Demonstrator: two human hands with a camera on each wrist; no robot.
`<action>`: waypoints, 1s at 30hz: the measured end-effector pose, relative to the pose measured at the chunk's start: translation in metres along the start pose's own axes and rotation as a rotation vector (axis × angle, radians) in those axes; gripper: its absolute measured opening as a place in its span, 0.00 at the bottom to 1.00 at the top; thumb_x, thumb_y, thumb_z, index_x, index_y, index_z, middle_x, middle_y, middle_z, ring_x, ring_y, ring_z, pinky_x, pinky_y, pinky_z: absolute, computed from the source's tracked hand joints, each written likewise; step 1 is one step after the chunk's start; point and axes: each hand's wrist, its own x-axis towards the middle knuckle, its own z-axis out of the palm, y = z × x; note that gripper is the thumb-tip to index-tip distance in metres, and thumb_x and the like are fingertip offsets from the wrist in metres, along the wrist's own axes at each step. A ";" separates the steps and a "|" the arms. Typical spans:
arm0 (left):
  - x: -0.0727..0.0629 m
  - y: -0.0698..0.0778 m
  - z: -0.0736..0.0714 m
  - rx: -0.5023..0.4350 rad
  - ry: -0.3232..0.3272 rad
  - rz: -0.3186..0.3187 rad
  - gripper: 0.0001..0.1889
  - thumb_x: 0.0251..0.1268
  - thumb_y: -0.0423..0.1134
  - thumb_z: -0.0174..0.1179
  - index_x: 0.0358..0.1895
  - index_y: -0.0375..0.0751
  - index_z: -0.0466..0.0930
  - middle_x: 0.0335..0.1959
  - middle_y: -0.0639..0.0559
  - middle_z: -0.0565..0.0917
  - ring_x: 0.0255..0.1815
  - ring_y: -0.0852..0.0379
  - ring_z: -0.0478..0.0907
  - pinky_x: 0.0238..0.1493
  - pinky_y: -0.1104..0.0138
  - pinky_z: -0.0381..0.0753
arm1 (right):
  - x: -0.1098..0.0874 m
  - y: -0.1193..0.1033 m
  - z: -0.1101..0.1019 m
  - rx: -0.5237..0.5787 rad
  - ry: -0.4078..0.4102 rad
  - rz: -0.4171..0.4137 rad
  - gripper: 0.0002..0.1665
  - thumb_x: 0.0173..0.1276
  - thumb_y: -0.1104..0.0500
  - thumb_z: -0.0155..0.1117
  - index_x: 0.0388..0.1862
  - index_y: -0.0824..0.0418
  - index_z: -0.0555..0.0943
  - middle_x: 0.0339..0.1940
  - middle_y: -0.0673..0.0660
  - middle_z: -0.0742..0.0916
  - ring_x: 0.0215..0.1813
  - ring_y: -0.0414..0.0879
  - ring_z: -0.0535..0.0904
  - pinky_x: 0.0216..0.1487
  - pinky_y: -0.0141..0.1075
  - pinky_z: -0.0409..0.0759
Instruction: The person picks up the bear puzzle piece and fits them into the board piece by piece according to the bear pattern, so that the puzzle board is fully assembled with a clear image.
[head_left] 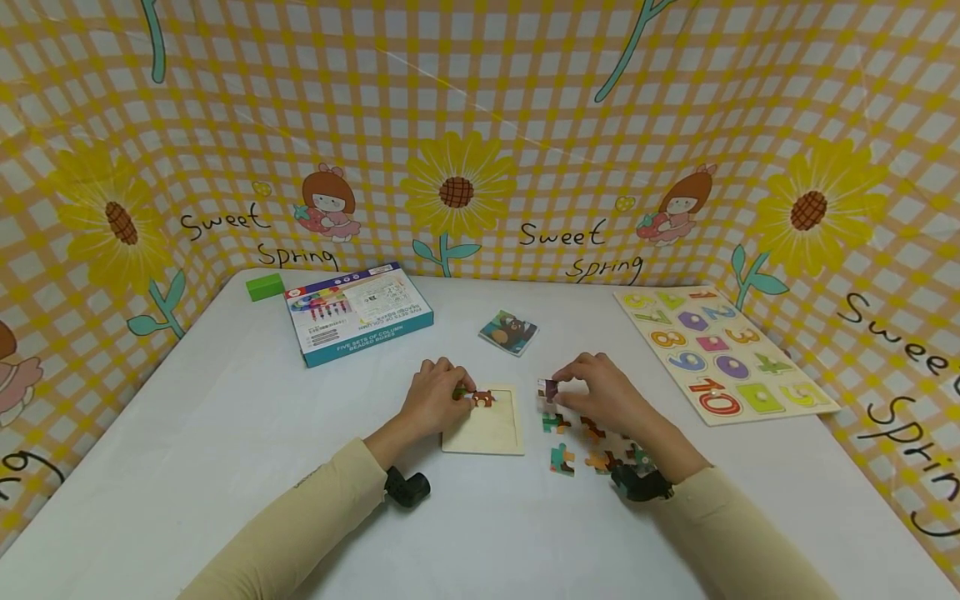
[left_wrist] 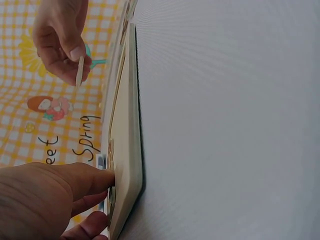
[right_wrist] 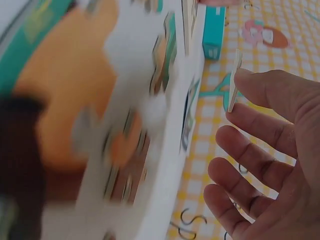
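A left hand [head_left: 435, 398] pinches a green piece [head_left: 460, 392] at the wooden tray's [head_left: 480, 435] far-left corner, apparently steadying it, while beyond the right edge a right hand [head_left: 606, 396] clamps a purple piece [head_left: 551, 390] fingertip-tight, seemingly to clear loose pieces [head_left: 561, 460].

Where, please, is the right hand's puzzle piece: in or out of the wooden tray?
Out: the right hand holds the puzzle piece aloft beside the wooden tray.
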 end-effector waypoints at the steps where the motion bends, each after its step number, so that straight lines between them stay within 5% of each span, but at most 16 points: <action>1: 0.000 0.000 0.000 0.000 0.000 0.000 0.06 0.55 0.40 0.63 0.36 0.47 0.81 0.38 0.49 0.75 0.43 0.50 0.66 0.46 0.58 0.65 | 0.002 -0.002 0.002 0.000 0.002 -0.008 0.16 0.60 0.54 0.67 0.47 0.57 0.84 0.44 0.56 0.83 0.50 0.52 0.72 0.49 0.48 0.72; 16: 0.000 -0.001 0.000 0.000 -0.003 0.006 0.06 0.55 0.40 0.63 0.37 0.47 0.82 0.38 0.49 0.75 0.43 0.50 0.65 0.46 0.58 0.65 | 0.022 -0.034 0.019 0.004 0.016 -0.080 0.15 0.59 0.53 0.67 0.44 0.57 0.84 0.42 0.56 0.83 0.47 0.51 0.72 0.46 0.44 0.71; 30: 0.001 -0.002 0.001 0.001 -0.004 0.008 0.07 0.55 0.40 0.63 0.37 0.47 0.82 0.38 0.49 0.76 0.44 0.49 0.66 0.47 0.57 0.65 | 0.032 -0.041 0.032 0.015 -0.018 -0.085 0.14 0.60 0.56 0.65 0.44 0.59 0.84 0.42 0.57 0.83 0.46 0.51 0.74 0.44 0.43 0.73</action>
